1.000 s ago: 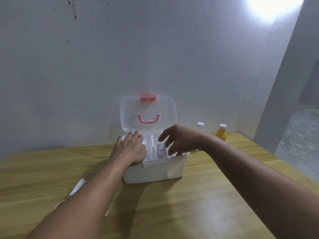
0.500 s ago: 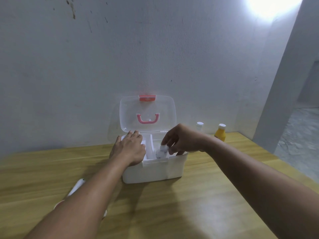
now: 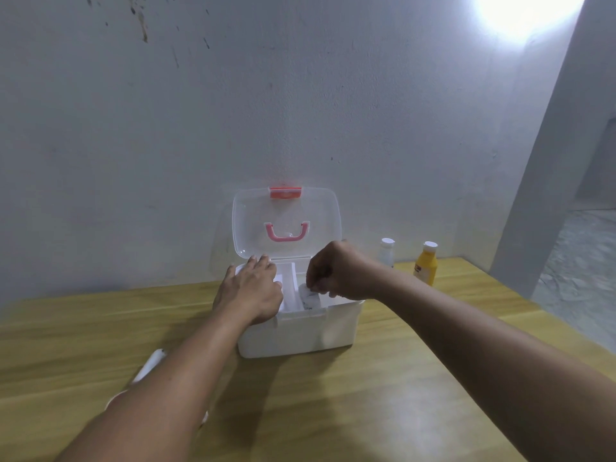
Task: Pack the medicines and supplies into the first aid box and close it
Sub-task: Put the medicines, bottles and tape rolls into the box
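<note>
Box (image 3: 300, 331) of white plastic stands on the wooden table (image 3: 366, 411), at its far middle, close to the grey wall (image 3: 300, 95). Its body is low, with rounded corners and a plain near wall. Its lid (image 3: 286, 221) is clear, stands open and upright at the far side, and shows a pink handle (image 3: 287, 232) in its middle and a red latch (image 3: 285, 192) at its top edge. Inside, a white tray with a divider (image 3: 293, 288) runs from near to far and splits the left part from the right. The left hand (image 3: 250, 291) lies flat, palm down, fingers together, over the left part of the box, its fingertips at the far rim below the lid; it grips nothing that can be seen. The right hand (image 3: 336, 271) is curled over the right part, fingers bent downward and pinched on the top of a small white bottle (image 3: 308, 296) that stands in the right compartment just beside the divider. Both forearms reach in from the near edge of the view. To the right of the box, near the wall, stand a clear bottle (image 3: 386, 253) with a white cap and, further right, a yellow bottle (image 3: 426, 266) with a white cap, apart from each other. On the near left, partly hidden under the left forearm, lies a white thing (image 3: 150, 365) whose kind cannot be told.
</note>
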`<state>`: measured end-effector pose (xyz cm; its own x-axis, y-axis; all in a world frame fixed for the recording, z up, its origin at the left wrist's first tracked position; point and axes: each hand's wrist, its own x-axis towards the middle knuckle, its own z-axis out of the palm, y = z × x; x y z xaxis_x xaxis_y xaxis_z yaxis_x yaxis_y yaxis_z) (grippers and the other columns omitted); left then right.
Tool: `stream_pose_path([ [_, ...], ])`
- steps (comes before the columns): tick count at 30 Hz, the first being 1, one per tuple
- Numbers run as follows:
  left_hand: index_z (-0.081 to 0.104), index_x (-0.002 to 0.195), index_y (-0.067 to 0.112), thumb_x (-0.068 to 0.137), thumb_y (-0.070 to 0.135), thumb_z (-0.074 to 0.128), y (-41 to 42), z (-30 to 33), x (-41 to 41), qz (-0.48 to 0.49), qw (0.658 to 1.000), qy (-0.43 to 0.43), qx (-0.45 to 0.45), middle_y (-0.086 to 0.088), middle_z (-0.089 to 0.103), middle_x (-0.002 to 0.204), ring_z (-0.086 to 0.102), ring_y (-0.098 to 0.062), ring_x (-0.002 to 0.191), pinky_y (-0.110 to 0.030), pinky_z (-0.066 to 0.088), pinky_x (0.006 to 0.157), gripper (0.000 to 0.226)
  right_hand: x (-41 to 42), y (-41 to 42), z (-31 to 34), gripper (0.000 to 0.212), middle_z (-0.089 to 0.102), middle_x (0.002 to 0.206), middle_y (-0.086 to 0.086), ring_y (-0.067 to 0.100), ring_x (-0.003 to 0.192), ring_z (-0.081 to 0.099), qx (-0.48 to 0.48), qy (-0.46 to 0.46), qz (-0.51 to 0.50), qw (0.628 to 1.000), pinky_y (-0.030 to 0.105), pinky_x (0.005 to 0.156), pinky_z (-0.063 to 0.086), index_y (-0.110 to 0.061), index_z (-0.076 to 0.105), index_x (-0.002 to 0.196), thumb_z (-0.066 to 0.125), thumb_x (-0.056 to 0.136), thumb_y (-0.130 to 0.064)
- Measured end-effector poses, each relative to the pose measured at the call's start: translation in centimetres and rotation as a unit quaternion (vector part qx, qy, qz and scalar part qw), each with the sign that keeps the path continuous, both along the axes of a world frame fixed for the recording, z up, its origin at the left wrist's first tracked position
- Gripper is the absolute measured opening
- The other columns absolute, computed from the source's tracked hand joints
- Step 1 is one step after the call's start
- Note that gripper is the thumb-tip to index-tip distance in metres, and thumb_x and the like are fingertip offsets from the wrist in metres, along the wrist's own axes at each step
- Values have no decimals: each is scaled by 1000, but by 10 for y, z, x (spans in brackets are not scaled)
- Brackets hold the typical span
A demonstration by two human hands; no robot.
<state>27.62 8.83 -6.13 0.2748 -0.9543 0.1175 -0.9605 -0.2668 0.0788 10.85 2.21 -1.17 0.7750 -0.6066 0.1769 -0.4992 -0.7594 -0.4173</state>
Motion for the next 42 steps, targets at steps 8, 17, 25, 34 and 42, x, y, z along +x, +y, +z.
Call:
stream_pose_path([
  [8, 19, 151, 14, 98, 30, 21, 2, 0, 0, 3, 1000, 3, 3, 2, 7, 163, 5, -15, 151, -46, 9, 121, 55, 0, 8, 1, 14, 73, 86, 4, 15, 76, 67, -67, 31, 22, 997, 22, 74, 56, -7, 76, 94, 67, 85, 0],
  [17, 22, 150, 15, 98, 30, 20, -2, -4, 4, -3, 1000, -3, -1, 2, 13, 162, 8, -15, 150, -47, 10, 121, 54, -30, -20, 8, 14, 70, 81, 7, 21, 70, 70, 55, -162, -98, 980, 38, 65, 61, -3, 68, 90, 59, 88, 7],
  [25, 19, 151, 14, 98, 30, 21, -2, -5, 3, -2, 1000, -3, 0, 3, 11, 163, 6, -15, 150, -48, 10, 121, 55, -71, -91, -16, 47, 56, 134, 7, 32, 120, 53, -82, -11, -311, 947, 43, 96, 48, -21, 55, 130, 54, 85, -4],
  [34, 16, 152, 15, 98, 30, 19, -2, -4, 2, 0, 1000, -5, 5, 3, 7, 163, 3, -14, 151, -47, 8, 121, 55, -67, -97, -18, 26, 64, 119, 16, 36, 104, 60, -80, -29, -296, 951, 39, 81, 53, -17, 64, 110, 70, 85, -15],
  [42, 18, 151, 15, 97, 28, 20, -2, -4, 3, 1, 1000, 4, 3, 3, 8, 163, 5, -15, 151, -47, 8, 121, 56, -54, -42, 70, 30, 67, 117, 18, 30, 100, 63, -146, -154, -231, 949, 38, 86, 53, -15, 70, 112, 75, 83, -20],
])
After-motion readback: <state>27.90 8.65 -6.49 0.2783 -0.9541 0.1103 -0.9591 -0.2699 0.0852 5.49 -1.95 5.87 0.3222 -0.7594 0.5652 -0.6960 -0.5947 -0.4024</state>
